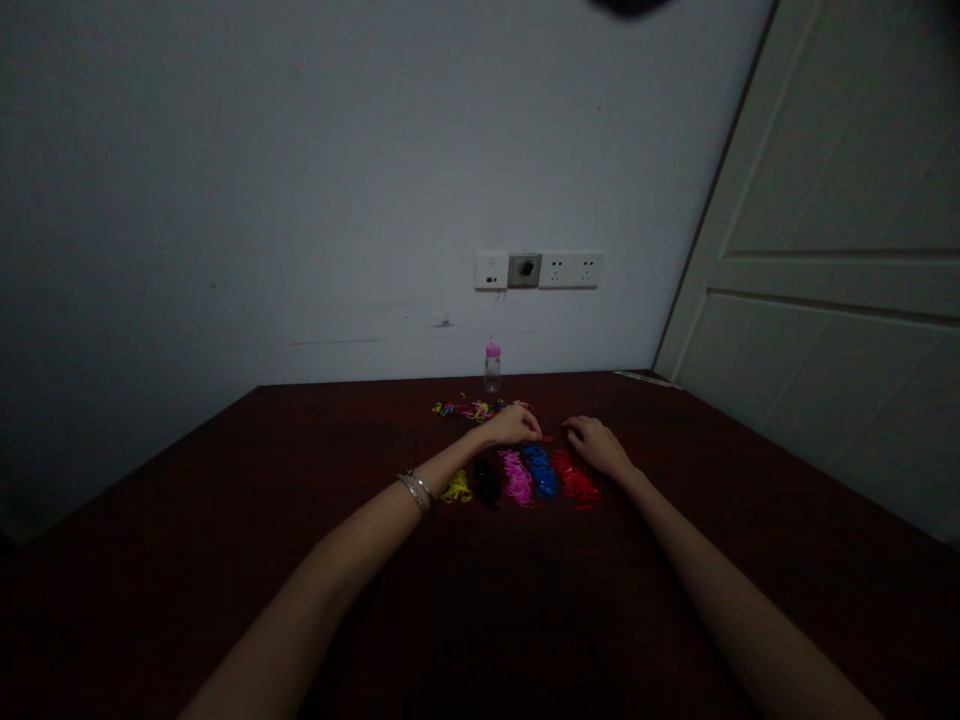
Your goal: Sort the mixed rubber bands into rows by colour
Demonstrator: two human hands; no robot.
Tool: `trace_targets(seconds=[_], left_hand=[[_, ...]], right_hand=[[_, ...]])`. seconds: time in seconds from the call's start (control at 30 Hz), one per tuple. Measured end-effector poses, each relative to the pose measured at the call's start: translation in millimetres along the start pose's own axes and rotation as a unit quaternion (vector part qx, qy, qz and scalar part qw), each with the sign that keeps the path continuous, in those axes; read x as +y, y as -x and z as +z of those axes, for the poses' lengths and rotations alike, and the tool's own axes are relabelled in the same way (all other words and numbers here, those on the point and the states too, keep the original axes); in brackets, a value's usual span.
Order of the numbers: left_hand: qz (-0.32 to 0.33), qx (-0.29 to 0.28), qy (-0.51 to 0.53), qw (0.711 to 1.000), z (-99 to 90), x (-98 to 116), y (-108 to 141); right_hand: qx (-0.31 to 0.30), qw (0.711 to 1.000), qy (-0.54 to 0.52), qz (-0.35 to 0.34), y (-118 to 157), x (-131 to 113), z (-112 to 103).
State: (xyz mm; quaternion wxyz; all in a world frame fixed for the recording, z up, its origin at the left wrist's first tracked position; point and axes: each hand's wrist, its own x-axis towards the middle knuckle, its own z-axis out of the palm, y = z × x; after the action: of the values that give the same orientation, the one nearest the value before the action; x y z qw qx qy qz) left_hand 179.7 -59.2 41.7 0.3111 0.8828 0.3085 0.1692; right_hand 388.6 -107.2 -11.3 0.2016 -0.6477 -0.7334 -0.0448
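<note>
Small coloured bands lie in piles on the dark red table: yellow, black, pink, blue and red. Behind them is a mixed-colour pile. My left hand is above the pink and blue piles, fingers curled in a pinch beside a small red piece; what it holds, if anything, is too small to tell. My right hand rests just behind the red pile, palm down, its fingers loosely spread and nothing visible in them.
A clear bottle with a pink cap stands near the wall, behind the mixed pile. Sockets are on the wall above the table. A white panelled door is at the right.
</note>
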Motion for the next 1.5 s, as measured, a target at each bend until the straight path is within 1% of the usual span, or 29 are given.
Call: trace_targets(seconds=[0.13, 0.23, 0.33, 0.43, 0.53, 0.63, 0.7, 0.8, 0.9, 0.97, 1.03, 1.1, 1.2, 1.27, 1.37, 1.5], left_hand=[[0.000, 0.009, -0.021, 1.000, 13.0, 8, -4], [0.001, 0.000, -0.029, 1.000, 19.7, 9, -9], [0.006, -0.012, -0.033, 0.999, 22.6, 8, -11], [0.007, -0.006, -0.025, 1.000, 20.4, 5, -10], [0.006, 0.014, 0.003, 1.000, 12.5, -6, -8], [-0.012, 0.055, 0.037, 0.998, -0.7, -26, -2], [-0.036, 0.101, 0.056, 0.993, -12.6, -42, 4], [-0.078, 0.185, 0.066, 0.977, -34.5, -68, 20], [-0.117, 0.268, 0.070, 0.954, -57.6, -92, 40], [-0.140, 0.323, 0.082, 0.932, -71.0, -106, 55], [-0.162, 0.371, 0.107, 0.908, -81.0, -118, 68], [-0.187, 0.406, 0.132, 0.885, -87.1, -128, 79], [-0.213, 0.428, 0.158, 0.864, -89.7, -137, 89], [-0.214, 0.432, 0.168, 0.860, -88.9, -140, 91], [-0.199, 0.425, 0.163, 0.868, -86.9, -141, 91], [-0.179, 0.414, 0.149, 0.880, -85.3, -142, 93]], right_hand=[[0.003, 1.000, 0.003, 0.001, 0, 1, 2], [0.003, 1.000, 0.005, -0.002, 0, 2, 3], [0.003, 1.000, 0.002, -0.008, -1, 3, 3], [0.005, 1.000, -0.001, -0.014, -2, 5, 4], [0.010, 1.000, -0.006, -0.017, -1, 5, 3], [0.011, 1.000, -0.011, -0.015, 0, 5, 2], [0.008, 1.000, -0.009, -0.012, 0, 5, 2], [0.006, 1.000, -0.003, -0.008, 1, 5, 2], [0.003, 1.000, -0.004, -0.007, 1, 6, 2], [0.002, 1.000, -0.005, -0.006, 1, 6, 1], [0.001, 1.000, -0.005, -0.003, 1, 6, 0], [0.000, 1.000, -0.006, 0.001, 1, 5, -1], [0.000, 1.000, -0.007, 0.000, 1, 5, -1], [0.003, 1.000, -0.008, -0.003, 1, 6, 0], [0.003, 1.000, -0.019, -0.005, -1, 10, 1], [-0.004, 0.997, -0.068, 0.020, -9, 12, 0]])
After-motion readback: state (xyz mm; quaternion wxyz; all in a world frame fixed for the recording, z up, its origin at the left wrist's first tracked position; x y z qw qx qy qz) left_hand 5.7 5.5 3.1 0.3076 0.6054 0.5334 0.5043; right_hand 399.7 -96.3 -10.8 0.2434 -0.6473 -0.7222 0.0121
